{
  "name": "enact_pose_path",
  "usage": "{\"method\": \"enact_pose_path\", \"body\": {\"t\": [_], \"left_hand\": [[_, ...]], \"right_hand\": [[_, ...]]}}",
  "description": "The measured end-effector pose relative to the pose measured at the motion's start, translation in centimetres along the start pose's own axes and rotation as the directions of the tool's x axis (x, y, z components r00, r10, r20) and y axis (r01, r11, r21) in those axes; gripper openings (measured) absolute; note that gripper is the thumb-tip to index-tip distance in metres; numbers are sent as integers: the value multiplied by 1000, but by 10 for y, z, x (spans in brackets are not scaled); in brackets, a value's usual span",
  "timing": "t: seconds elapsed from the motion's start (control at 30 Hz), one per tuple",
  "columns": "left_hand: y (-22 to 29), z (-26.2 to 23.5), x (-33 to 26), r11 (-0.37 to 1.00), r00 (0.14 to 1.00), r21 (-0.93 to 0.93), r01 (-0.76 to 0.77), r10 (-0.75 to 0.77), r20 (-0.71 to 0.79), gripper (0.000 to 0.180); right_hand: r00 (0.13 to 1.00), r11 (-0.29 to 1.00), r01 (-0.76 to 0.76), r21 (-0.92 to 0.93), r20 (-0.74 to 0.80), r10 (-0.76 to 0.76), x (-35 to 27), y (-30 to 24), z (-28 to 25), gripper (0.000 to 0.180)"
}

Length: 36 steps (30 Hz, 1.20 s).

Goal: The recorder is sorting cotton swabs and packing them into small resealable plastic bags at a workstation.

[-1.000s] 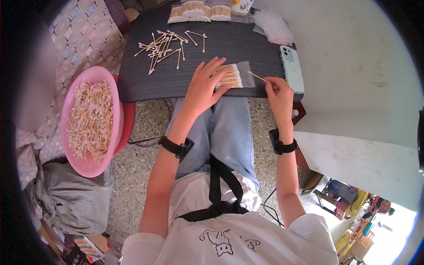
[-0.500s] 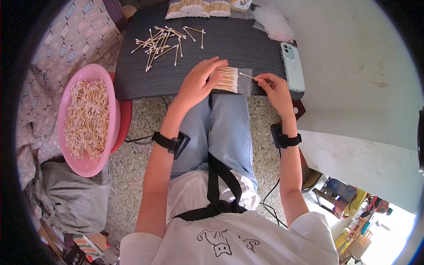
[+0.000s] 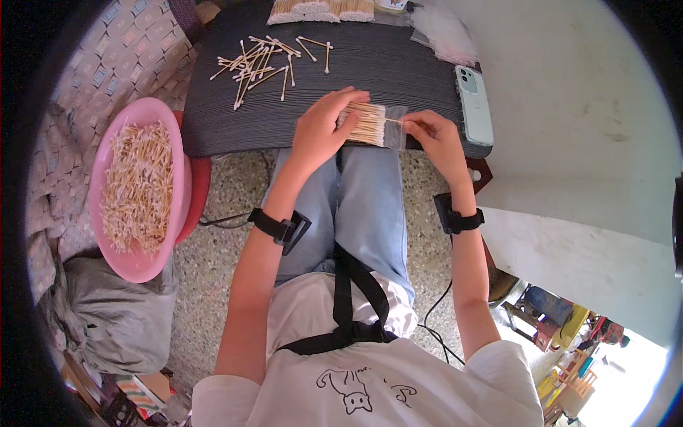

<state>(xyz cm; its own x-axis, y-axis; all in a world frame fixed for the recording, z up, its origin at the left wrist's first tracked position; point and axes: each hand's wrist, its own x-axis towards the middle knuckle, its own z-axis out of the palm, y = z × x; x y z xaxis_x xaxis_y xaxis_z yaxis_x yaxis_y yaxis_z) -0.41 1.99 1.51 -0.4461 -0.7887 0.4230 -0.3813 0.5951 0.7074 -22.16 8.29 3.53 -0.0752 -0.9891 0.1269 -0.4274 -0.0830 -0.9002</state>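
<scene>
Nearest, a pink oval basin beside the tabletop's left edge holds a deep heap of loose cotton swabs. At the near edge of the dark tabletop lies a clear plastic bag packed with aligned swabs. The left hand covers the bundle's left end, thumb apart from the fingers; whether it squeezes or merely steadies cannot be told. The right hand pinches one wooden-stemmed swab between closed thumb and forefinger, its tip against the bundle's right end; whether it lies within the bag is unclear. By the right edge rests a pale green smartphone, back upward. Toward the far left corner, scattered swabs remain unbagged. At the far edge, several filled packets appear finished; near the far right corner, flat clear bags seem unused. The near bag looks almost full.
</scene>
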Motion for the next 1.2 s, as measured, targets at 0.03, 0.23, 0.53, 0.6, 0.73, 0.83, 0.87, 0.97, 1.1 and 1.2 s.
{"method": "enact_pose_path", "body": {"t": [0.03, 0.23, 0.53, 0.6, 0.73, 0.83, 0.87, 0.97, 1.1, 1.2], "left_hand": [[0, 0, 0, 1000, 1000, 0, 2, -2, -1, 29], [1, -1, 0, 999, 1000, 36, -19, 19, 6, 29], [1, 0, 0, 1000, 1000, 21, -7, 7, -13, 28], [0, 0, -1, 1000, 1000, 25, 5, -5, -6, 27], [-1, 1, -2, 999, 1000, 52, 15, -14, -11, 27], [-1, 3, -3, 996, 998, 60, 65, -65, -4, 27], [-2, 3, -3, 997, 999, 63, 54, -54, -6, 27], [-3, 4, -3, 997, 998, 40, 65, -65, 3, 27], [0, 4, -2, 995, 997, 63, 72, -72, -4, 27], [-2, 4, -2, 994, 997, 80, 70, -71, 5, 26]], "right_hand": [[1000, 999, 17, -45, 23, -16, 1, -2, 0, 13], [998, 998, 46, -39, 51, -44, 6, -14, 5, 12], [993, 996, 72, -44, 94, -67, 15, -22, 11, 12], [993, 996, 77, -51, 92, -72, 15, -23, 12, 12], [994, 985, -76, 156, 89, 62, 13, -14, 14, 13], [987, 952, -147, 268, 102, 124, 8, -5, 11, 14], [982, 934, -177, 312, 119, 146, 7, -2, 10, 14], [986, 927, -146, 345, 132, 106, 9, 1, 12, 12], [990, 969, -113, 221, 109, 91, 14, -3, 18, 12], [992, 970, -96, 224, 98, 75, 17, -5, 19, 12]]}}
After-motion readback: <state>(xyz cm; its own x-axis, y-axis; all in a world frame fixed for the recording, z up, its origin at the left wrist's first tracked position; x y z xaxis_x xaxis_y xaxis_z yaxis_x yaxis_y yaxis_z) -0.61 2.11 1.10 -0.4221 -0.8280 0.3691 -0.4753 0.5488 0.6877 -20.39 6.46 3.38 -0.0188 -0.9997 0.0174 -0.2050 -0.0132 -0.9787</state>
